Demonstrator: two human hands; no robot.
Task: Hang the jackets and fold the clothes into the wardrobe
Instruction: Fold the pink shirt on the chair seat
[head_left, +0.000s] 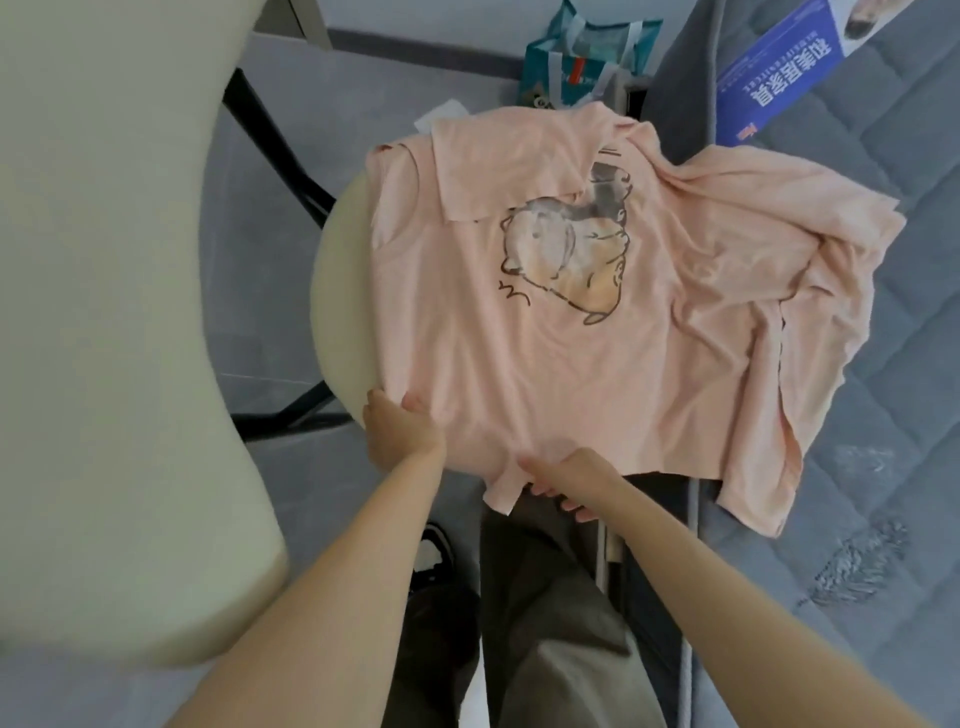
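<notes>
A pink T-shirt (545, 322) with a cartoon animal print lies spread face up over a round cream stool (337, 291) and onto the grey mattress edge. One sleeve is folded in across the upper left of the shirt. My left hand (400, 428) grips the shirt's near hem at the stool's edge. My right hand (566, 478) pinches the near hem a little to the right, its fingers curled under the cloth. The shirt's right side is bunched and wrinkled on the mattress.
A grey quilted mattress (857, 389) fills the right, with a blue printed sheet (789, 67) on it. A teal shopping bag (582, 57) stands behind the stool. A cream chair back (104, 312) fills the left. My legs and a shoe (436, 545) are below.
</notes>
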